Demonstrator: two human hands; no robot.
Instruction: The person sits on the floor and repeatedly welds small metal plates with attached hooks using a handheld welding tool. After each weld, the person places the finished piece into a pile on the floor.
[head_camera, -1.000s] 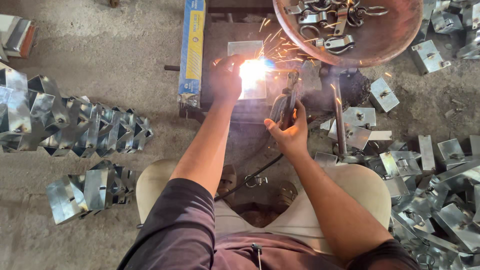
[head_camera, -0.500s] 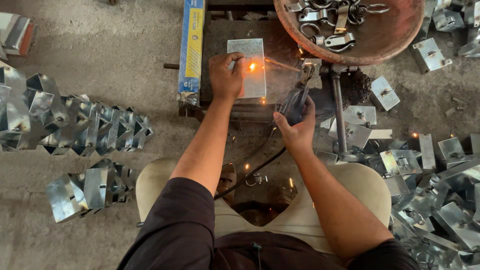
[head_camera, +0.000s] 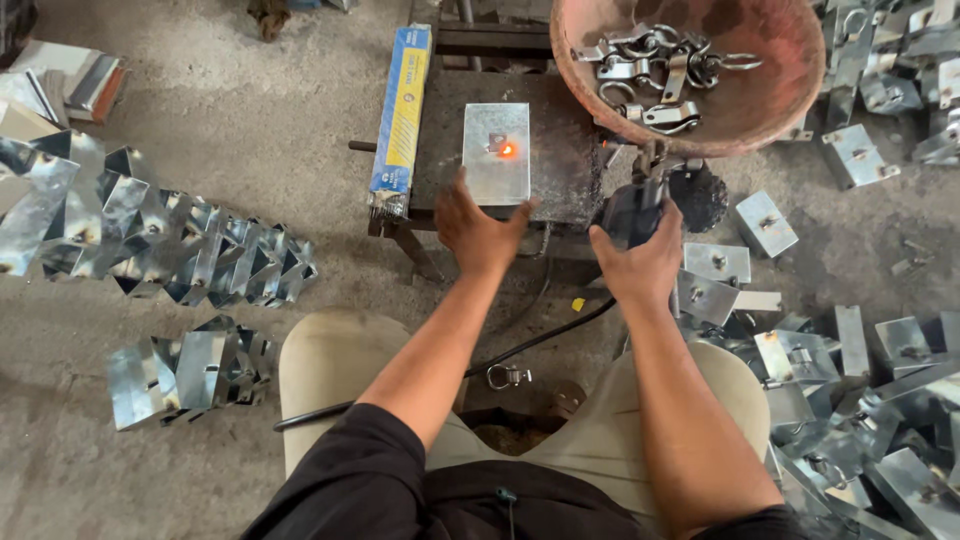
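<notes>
A shiny rectangular metal plate (head_camera: 497, 160) lies on a small dark workbench (head_camera: 570, 170), with a small bracket on it glowing orange at a fresh weld spot (head_camera: 506, 150). My left hand (head_camera: 478, 228) rests at the near edge of the plate, fingers spread, touching it. My right hand (head_camera: 633, 265) grips the dark handle of a welding electrode holder (head_camera: 636, 205), held to the right of the plate with its cable running down between my knees.
A rusty round bowl (head_camera: 770, 120) holding several metal clips sits at the back right. A blue box of electrodes (head_camera: 402, 105) lies along the bench's left edge. Folded metal pieces (head_camera: 150, 235) are stacked on the left; finished plates (head_camera: 860, 390) pile up on the right.
The bright arc and sparks have stopped; only a glowing spot remains. My left hand has drawn back to the plate's near edge, and the electrode holder has pulled away to the right.
</notes>
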